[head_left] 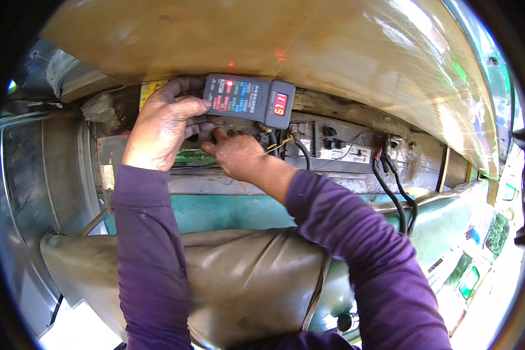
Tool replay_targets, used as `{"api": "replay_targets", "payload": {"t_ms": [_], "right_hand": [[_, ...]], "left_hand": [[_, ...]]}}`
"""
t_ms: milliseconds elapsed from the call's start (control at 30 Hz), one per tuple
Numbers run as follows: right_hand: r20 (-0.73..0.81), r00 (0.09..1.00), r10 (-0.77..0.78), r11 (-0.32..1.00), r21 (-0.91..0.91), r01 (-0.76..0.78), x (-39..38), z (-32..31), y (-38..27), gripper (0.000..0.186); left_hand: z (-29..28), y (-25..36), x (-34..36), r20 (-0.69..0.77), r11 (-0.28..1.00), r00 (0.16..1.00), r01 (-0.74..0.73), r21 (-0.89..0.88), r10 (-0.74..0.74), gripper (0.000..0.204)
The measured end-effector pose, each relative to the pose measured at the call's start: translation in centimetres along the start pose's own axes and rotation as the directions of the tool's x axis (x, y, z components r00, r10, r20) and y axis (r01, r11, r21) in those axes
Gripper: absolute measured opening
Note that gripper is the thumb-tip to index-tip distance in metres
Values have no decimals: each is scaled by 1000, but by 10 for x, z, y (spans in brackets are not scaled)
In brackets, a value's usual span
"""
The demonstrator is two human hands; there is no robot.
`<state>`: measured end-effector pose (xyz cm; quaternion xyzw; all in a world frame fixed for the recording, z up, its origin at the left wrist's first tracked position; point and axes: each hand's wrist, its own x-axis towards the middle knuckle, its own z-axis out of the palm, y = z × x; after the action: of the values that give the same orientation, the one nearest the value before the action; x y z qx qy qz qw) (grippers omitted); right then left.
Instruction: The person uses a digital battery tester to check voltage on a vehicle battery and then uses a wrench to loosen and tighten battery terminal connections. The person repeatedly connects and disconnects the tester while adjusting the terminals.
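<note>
My left hand [163,125] grips a dark handheld meter [239,100] by its left end, holding it above the batteries with coloured panels and a lit red display facing me. Below the meter, my right hand [239,154] reaches to the top of a battery with a green label [189,156]; its fingers are curled, and what they hold is hidden. Thin yellow wires [280,144] run beside that hand. To the right, a grey battery [338,153] carries black knobs and thick black cables [391,189] with a red-sleeved end.
A tan upholstered panel [204,35] overhangs the battery compartment. A brown padded backrest [239,274] and teal panel [227,213] lie across the foreground below. A metal wall [64,175] is at left; a bright opening with green-framed windows [468,281] is at right.
</note>
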<state>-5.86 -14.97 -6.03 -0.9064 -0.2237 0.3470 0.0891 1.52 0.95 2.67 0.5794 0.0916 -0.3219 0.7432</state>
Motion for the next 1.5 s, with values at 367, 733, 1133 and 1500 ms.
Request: {"api": "replay_targets", "payload": {"t_ms": [367, 733, 1133, 1500], "right_hand": [[-216, 870, 443, 835, -254, -488, -151, 35, 273, 36], [-282, 811, 513, 858, 207, -471, -153, 71, 290, 42], [-292, 827, 480, 873, 69, -483, -131, 36, 265, 38], [78, 969, 236, 951, 184, -246, -69, 24, 106, 61]], "left_hand": [[5, 6, -4, -8, 1000, 1000, -10, -16, 10, 42], [3, 7, -3, 1, 1000, 1000, -11, 18, 11, 44], [11, 6, -5, -43, 1000, 999, -13, 8, 14, 43], [15, 5, -4, -59, 996, 998, 1, 88, 4, 52]]}}
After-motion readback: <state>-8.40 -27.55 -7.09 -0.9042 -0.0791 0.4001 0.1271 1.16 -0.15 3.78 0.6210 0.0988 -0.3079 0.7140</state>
